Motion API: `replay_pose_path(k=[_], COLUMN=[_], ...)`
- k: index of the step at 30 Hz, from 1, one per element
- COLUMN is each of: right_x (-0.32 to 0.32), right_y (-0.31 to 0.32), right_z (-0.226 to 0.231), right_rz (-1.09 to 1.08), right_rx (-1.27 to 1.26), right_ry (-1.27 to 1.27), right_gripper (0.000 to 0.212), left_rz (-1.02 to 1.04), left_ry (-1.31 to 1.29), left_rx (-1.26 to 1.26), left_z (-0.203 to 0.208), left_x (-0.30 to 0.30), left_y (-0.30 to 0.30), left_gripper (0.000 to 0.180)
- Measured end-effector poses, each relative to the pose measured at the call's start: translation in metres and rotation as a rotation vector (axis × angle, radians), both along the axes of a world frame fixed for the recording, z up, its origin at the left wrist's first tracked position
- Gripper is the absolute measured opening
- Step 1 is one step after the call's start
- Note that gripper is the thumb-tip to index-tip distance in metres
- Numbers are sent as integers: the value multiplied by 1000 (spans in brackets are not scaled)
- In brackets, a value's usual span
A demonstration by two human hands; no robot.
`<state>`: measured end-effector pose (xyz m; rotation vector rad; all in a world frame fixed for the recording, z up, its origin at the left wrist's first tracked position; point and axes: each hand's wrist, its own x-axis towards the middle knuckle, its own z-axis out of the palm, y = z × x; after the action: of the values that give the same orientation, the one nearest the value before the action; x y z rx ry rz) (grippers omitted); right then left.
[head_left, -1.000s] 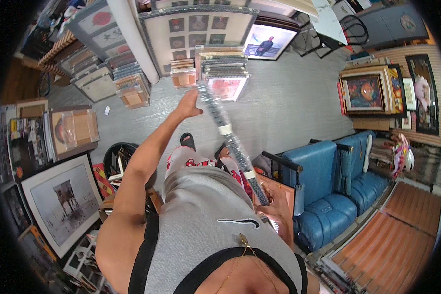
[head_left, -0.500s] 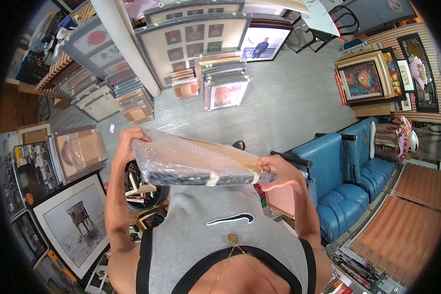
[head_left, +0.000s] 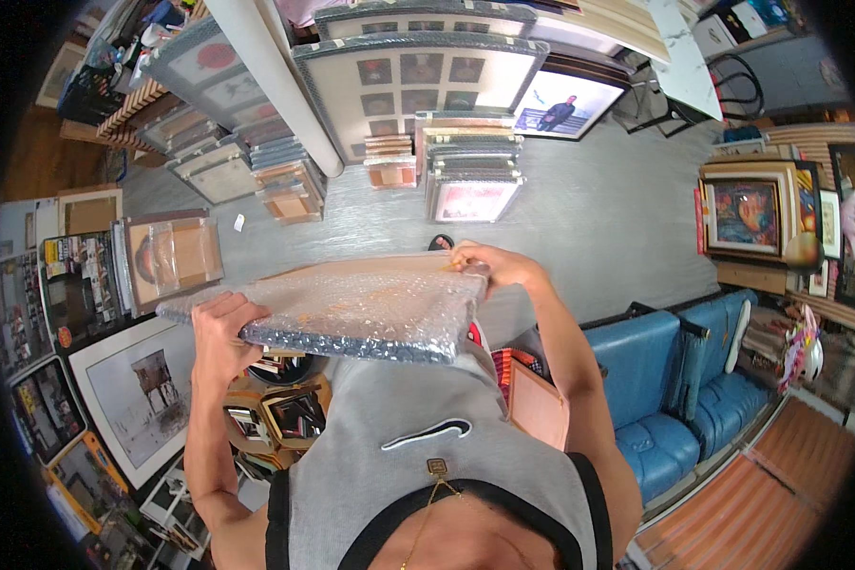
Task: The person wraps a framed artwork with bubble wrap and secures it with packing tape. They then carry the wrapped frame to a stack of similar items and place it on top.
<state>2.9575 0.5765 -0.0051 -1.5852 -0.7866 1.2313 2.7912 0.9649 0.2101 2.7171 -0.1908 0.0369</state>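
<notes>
A flat bubble-wrapped picture frame point(head_left: 370, 309) is held up in front of my waist, its dark edge toward me and a brown board showing along the far side. My left hand point(head_left: 226, 331) is closed around its left part, the fingers curled over the wrap. At the far right corner my right hand point(head_left: 492, 263) pinches the frame's edge. A thin yellow strip shows by those right fingertips; what it is I cannot make out.
Wrapped frames point(head_left: 470, 176) stand in rows on the grey floor ahead, beside a white pole point(head_left: 280, 90). Framed pictures point(head_left: 142, 404) lean at my left. A blue padded seat point(head_left: 651, 380) is at my right, and more paintings point(head_left: 746, 214) stand beyond it.
The wrapped frame has turned and shifted left. My left hand has moved nearer to me along it, while my right hand has gone from the near right corner to the far right corner.
</notes>
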Motion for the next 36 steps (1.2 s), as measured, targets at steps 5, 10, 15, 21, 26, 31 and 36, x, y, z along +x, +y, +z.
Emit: replay_pose_path(k=[5, 10, 15, 21, 26, 31, 36], right_x=[80, 141, 238, 346, 371, 359, 355], right_y=[48, 94, 101, 99, 122, 134, 132], right_z=[-81, -129, -201, -307, -347, -349, -350], right_rz=[259, 408, -141, -267, -92, -39, -56], right_rx=[-109, 7, -365, -858, -986, -1084, -1091], right_ry=[118, -51, -64, -629, -755, -795, -801], right_gripper=[79, 74, 62, 61, 79, 93, 102], left_rz=[132, 352, 569, 657, 713, 723, 823], left_ry=[111, 192, 258, 337, 383, 339, 233], left_rx=[84, 156, 182, 269, 258, 277, 447], left_z=[-10, -32, -53, -73, -66, -48, -22], left_x=[31, 52, 81, 120, 149, 165, 151], left_y=[-24, -30, -5, 35, 59, 75, 98], left_gripper=[27, 26, 21, 10, 11, 15, 35])
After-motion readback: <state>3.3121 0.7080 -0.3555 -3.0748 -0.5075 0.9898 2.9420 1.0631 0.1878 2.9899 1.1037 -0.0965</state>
